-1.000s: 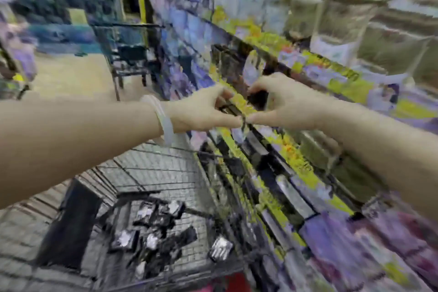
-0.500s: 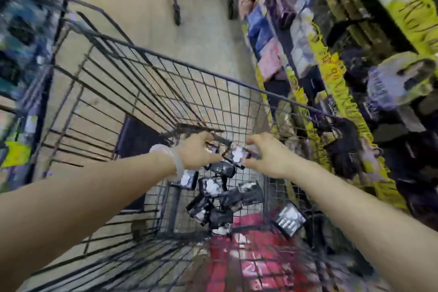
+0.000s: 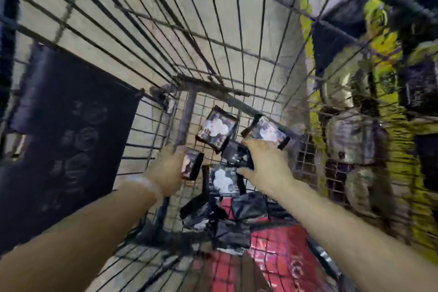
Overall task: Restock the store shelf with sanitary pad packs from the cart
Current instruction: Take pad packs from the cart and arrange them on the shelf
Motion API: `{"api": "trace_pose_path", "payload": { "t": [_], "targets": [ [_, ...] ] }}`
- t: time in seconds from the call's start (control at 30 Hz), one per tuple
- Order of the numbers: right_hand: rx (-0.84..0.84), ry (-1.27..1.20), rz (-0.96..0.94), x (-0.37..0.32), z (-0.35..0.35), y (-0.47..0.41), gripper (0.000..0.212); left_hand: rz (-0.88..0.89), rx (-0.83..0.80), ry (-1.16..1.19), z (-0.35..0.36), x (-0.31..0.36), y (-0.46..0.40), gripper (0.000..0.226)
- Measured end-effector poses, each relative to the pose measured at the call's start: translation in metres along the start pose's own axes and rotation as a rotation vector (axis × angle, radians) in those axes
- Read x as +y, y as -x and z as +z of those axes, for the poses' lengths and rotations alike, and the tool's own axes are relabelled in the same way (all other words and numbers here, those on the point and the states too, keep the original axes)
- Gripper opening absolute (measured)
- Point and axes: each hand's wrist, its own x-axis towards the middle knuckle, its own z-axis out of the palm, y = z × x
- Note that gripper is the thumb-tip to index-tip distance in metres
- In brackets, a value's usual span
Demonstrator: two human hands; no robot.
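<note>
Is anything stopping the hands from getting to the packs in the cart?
Nothing visible blocks them. Both hands are already inside the wire cart. The left hand holds a small dark pack, and the right hand grips another dark pack. More packs lie loose nearby.

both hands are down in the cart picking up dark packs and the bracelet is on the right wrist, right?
Not quite. The head view shows the pale bracelet on the left wrist, not the right. The rest holds: both hands are down in the cart, the left hand holding a dark pack and the right hand gripping another pack.
</note>
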Motion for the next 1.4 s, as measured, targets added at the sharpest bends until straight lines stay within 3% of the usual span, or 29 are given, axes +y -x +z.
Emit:
{"api": "trace_pose_path", "payload": {
  "t": [0.07,0.13,0.23,0.37,0.57,0.67,0.73,0.83,0.93,1.0,1.03,1.13,1.23,1.33,1.4],
  "targets": [
    [0.011,0.084,-0.019,-0.002,0.013,-0.012,0.075,0.103,0.082,-0.194,0.011,-0.008,-0.015,0.068],
    [0.026,0.056,-0.013,-0.003,0.022,-0.022,0.082,0.124,0.052,-0.323,0.015,-0.012,-0.025,0.076],
    [0.055,-0.039,-0.012,0.002,0.024,-0.029,0.070,0.110,0.064,-0.286,0.015,-0.014,-0.037,0.073],
    [0.023,-0.258,0.029,0.019,0.008,-0.027,0.063,0.100,0.101,-0.015,0.010,-0.017,-0.030,0.062],
    [-0.064,-0.679,0.149,0.067,0.000,-0.016,0.043,0.031,0.100,0.477,-0.003,0.004,-0.013,0.077],
    [-0.065,-0.743,0.161,0.076,-0.001,-0.011,0.035,0.035,0.138,0.798,-0.004,0.030,-0.013,0.077],
    [-0.109,-0.728,0.150,0.079,-0.002,-0.010,0.034,0.019,0.141,0.880,-0.003,0.043,-0.022,0.080],
    [-0.173,-0.566,0.153,0.077,-0.002,-0.008,0.042,-0.013,0.202,0.954,-0.003,0.052,-0.038,0.064],
    [0.104,-0.244,0.078,0.061,-0.002,-0.005,0.055,-0.082,0.278,0.932,-0.007,0.048,-0.048,0.039],
    [0.253,-0.353,0.014,0.043,-0.003,-0.004,0.048,-0.149,0.281,0.888,-0.004,0.037,-0.055,0.043],
    [0.247,-0.473,0.019,0.033,-0.004,-0.007,0.045,-0.168,0.267,0.865,-0.005,0.033,-0.057,0.049],
    [0.008,-0.825,0.133,0.002,-0.008,-0.025,0.050,-0.153,0.153,0.961,-0.009,0.027,-0.061,0.062],
    [-0.179,-0.818,0.202,-0.017,-0.019,-0.049,0.043,-0.186,0.021,1.051,-0.014,0.032,-0.062,0.056],
    [-0.275,-0.779,0.271,-0.022,-0.020,-0.068,0.067,-0.223,0.017,1.124,-0.018,0.039,-0.060,0.022],
    [-0.288,-0.840,0.286,-0.021,-0.013,-0.073,0.094,-0.243,-0.014,1.208,-0.016,0.042,-0.055,0.025]
  ]
}}
